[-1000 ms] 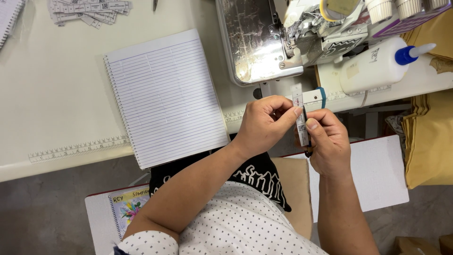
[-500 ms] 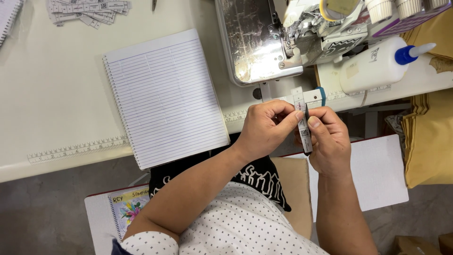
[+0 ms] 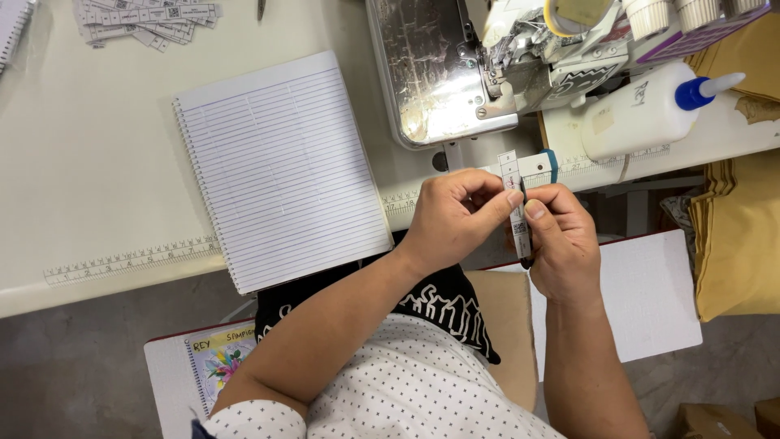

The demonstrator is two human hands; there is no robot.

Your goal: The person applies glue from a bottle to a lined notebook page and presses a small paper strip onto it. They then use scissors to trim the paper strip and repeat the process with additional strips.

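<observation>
Both hands meet over the table's front edge. My left hand and my right hand pinch a narrow white printed label strip between thumbs and forefingers, holding it upright. A thin dark tool, its end showing below the right fingers, lies along the strip in my right hand. Behind the strip a small white and blue piece rests on the table edge.
An open lined spiral notebook lies left of the hands. A sewing machine with a shiny metal plate stands behind, beside a white glue bottle with a blue cap. Stacked labels sit far left. Yellow fabric hangs right.
The hands have shifted slightly and the fingers have slid along the strip, which now stands a little more upright. Nothing else has moved.
</observation>
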